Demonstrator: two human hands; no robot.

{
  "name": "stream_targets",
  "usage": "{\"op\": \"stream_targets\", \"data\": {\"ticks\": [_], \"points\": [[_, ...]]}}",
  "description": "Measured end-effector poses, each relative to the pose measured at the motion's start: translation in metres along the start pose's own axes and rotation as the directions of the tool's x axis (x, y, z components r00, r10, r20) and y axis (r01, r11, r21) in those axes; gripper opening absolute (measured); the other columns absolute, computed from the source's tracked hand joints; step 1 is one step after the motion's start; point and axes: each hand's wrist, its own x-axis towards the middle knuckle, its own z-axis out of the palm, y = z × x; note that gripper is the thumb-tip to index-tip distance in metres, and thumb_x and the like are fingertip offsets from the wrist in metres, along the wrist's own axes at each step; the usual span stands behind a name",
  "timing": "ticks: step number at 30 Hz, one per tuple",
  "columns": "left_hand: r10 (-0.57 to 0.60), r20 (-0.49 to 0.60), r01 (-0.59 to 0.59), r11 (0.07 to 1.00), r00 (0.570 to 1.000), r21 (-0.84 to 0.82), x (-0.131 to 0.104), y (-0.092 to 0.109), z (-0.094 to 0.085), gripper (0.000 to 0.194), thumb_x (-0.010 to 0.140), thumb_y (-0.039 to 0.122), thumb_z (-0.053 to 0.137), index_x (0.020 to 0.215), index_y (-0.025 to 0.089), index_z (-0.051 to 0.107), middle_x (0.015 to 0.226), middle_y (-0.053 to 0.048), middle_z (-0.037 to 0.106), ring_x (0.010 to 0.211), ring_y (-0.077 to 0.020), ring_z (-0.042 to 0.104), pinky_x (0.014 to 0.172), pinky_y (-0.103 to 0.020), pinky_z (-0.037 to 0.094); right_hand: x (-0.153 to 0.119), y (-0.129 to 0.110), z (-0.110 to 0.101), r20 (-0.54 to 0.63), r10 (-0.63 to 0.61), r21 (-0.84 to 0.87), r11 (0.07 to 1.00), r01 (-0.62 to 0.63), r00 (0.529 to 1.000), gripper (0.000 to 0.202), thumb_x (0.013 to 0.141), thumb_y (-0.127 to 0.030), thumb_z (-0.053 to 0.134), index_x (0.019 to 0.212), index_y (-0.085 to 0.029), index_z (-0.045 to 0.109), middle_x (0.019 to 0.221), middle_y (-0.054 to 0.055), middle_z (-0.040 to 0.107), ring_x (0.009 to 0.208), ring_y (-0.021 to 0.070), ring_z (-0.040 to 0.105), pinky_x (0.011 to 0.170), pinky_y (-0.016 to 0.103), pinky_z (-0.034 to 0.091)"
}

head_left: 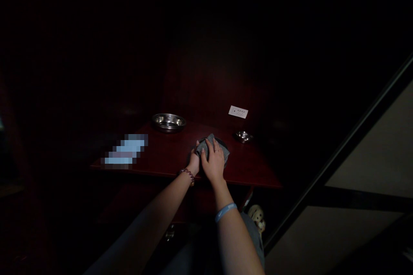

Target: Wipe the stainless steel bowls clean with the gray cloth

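My right hand (214, 162) presses a folded grey cloth (226, 154) with its fingers bent over it. Beneath the cloth lies a dark round dish (221, 141), of which little more than the far rim shows. My left hand (193, 162) grips the near left side of that dish, thumb up along the edge. The fingers under it are hidden. Both hands are over the front middle of a dark red wooden tabletop (161, 154). A shiny round metal dish (169, 123) stands farther back on the left, and a smaller metal bowl (243, 137) is to the right.
A blurred-out bright blue-white rectangle (125, 151) lies at the tabletop's left. A white socket panel (238, 112) is on the dark back wall. Below right, a plush toy (257, 218) shows beside my leg. A dark-edged pale panel (364, 154) slants along the right. Surroundings are very dark.
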Motion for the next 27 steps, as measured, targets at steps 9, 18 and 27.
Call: {"op": "stream_targets", "data": {"ticks": [9, 18, 27], "points": [[0.068, -0.062, -0.062, 0.994, 0.996, 0.092, -0.005, 0.001, 0.004, 0.033, 0.085, 0.048, 0.069, 0.083, 0.015, 0.071, 0.084, -0.008, 0.076, 0.097, -0.0233, 0.07, 0.094, -0.03, 0.051, 0.001, 0.004, 0.0, 0.008, 0.013, 0.0, 1.0, -0.013, 1.0, 0.046, 0.099, -0.035, 0.048, 0.143, -0.024, 0.055, 0.154, 0.011, 0.048, 0.139, 0.028, 0.047, 0.116, 0.046, 0.036], [0.055, -0.057, -0.052, 0.997, 0.997, 0.065, -0.002, -0.003, 0.004, 0.035, 0.082, 0.049, 0.073, 0.082, 0.014, 0.071, 0.082, -0.007, 0.076, 0.094, -0.0233, 0.071, 0.092, -0.03, 0.052, 0.002, 0.009, 0.0, 0.001, 0.006, 0.009, 1.0, -0.006, 1.0, 0.045, 0.098, -0.035, 0.048, 0.141, -0.024, 0.056, 0.153, 0.011, 0.05, 0.136, 0.0263, 0.05, 0.115, 0.044, 0.038], [0.053, -0.064, -0.049, 0.997, 0.997, 0.058, -0.002, -0.005, 0.006, 0.032, 0.09, 0.044, 0.064, 0.084, 0.014, 0.071, 0.081, -0.007, 0.077, 0.093, -0.0226, 0.073, 0.094, -0.032, 0.053, 0.005, 0.014, 0.0, 0.0, 0.042, 0.05, 0.998, -0.042, 0.999, 0.046, 0.099, -0.037, 0.045, 0.142, -0.025, 0.056, 0.152, 0.01, 0.051, 0.138, 0.025, 0.049, 0.117, 0.042, 0.036]]}}
